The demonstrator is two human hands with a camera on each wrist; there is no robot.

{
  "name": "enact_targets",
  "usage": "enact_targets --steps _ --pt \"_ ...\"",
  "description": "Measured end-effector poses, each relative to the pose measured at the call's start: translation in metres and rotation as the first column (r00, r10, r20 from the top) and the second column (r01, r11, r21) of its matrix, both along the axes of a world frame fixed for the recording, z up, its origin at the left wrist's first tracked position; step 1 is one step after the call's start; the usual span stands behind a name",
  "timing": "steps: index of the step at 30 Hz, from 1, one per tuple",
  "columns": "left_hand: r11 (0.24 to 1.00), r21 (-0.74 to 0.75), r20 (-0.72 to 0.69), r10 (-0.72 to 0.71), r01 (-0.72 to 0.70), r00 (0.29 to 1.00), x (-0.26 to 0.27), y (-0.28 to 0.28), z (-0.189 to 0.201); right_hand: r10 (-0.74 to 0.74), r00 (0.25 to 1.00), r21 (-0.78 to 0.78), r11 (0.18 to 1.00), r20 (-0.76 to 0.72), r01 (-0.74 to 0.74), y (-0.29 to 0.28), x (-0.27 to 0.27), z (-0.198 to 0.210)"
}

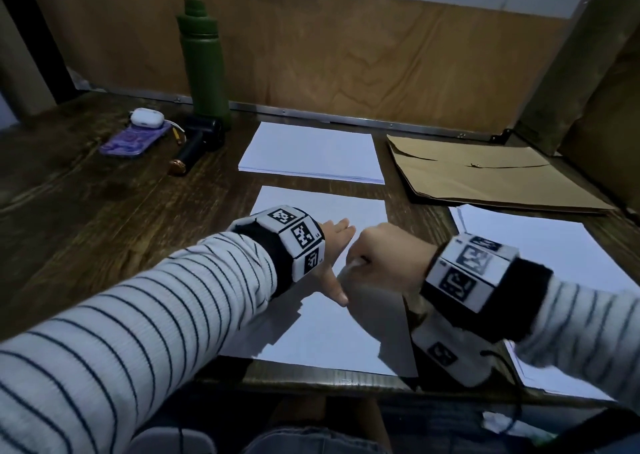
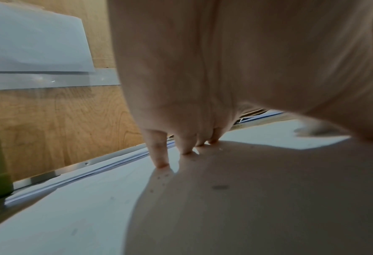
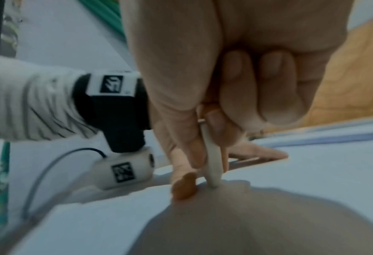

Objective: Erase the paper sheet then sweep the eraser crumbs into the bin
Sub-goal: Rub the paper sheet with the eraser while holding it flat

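Paper sheet (image 1: 332,329) flat at desk's near edge, under both hands. Left hand (image 1: 332,259) splayed flat, fingers (image 2: 159,155) straight, pinning sheet. Right hand (image 1: 388,252) curled, pinching thin white eraser (image 3: 212,165), tip on paper. Judgement: sheet light, floppy, creases easily; pin close to rub spot. Eraser small; pinch low. Right wrist view shows eraser clearly; head view barely. Bin not visible.

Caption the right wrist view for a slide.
Right hand presses a white eraser onto the paper sheet.
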State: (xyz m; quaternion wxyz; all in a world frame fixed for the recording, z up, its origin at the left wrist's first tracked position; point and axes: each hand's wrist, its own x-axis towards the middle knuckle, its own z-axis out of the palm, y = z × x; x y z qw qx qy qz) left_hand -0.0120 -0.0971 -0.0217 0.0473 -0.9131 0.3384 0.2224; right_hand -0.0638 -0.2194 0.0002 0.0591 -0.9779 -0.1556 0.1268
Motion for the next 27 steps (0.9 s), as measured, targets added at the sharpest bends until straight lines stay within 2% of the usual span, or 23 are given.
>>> enact_targets --steps 2,7,10,13,15,18,20,22,25,27 --pt "1.0 0.005 0.023 0.007 -0.007 1.0 0.0 0.001 -0.002 0.022 0.998 0.051 0.998 -0.059 -0.019 -0.003 -0.002 0.003" --pt "1.0 -0.023 -0.033 0.01 -0.011 0.999 0.002 0.005 0.0 -0.226 0.974 0.006 0.974 0.032 0.226 -0.012 0.037 0.002" --pt "0.99 -0.136 -0.025 -0.022 0.018 0.999 0.004 0.003 -0.013 -0.137 0.99 0.022 0.99 0.043 0.137 -0.001 0.027 -0.005" --pt "0.995 -0.098 0.0 0.01 -0.01 1.0 0.003 0.003 -0.015 -0.07 0.997 0.099 0.992 -0.041 0.073 -0.003 0.009 -0.006" --pt "0.999 -0.035 -0.008 0.001 -0.001 1.0 0.003 0.003 -0.008 -0.149 0.986 0.083 0.984 -0.077 0.156 -0.01 0.018 -0.002" --pt "1.0 -0.006 -0.005 -0.011 0.011 1.0 0.005 0.004 -0.003 -0.295 0.955 0.058 0.953 -0.024 0.296 -0.017 0.04 0.001" --pt "1.0 0.006 -0.003 0.0 0.0 1.0 0.007 0.004 -0.004 -0.245 0.969 0.016 0.97 0.02 0.244 -0.013 0.039 0.001" --pt "1.0 -0.006 -0.014 0.021 -0.021 1.0 0.008 0.003 -0.01 -0.133 0.991 -0.018 0.991 0.035 0.134 -0.008 0.023 0.001" --pt "0.998 -0.054 -0.024 0.03 -0.032 0.999 0.011 0.004 -0.018 0.061 0.995 -0.069 0.995 -0.074 -0.066 -0.01 -0.001 0.003" --pt "0.996 -0.081 -0.024 0.025 -0.027 0.999 0.011 0.005 -0.023 0.056 0.99 -0.059 0.996 -0.129 -0.064 -0.015 0.005 0.009"
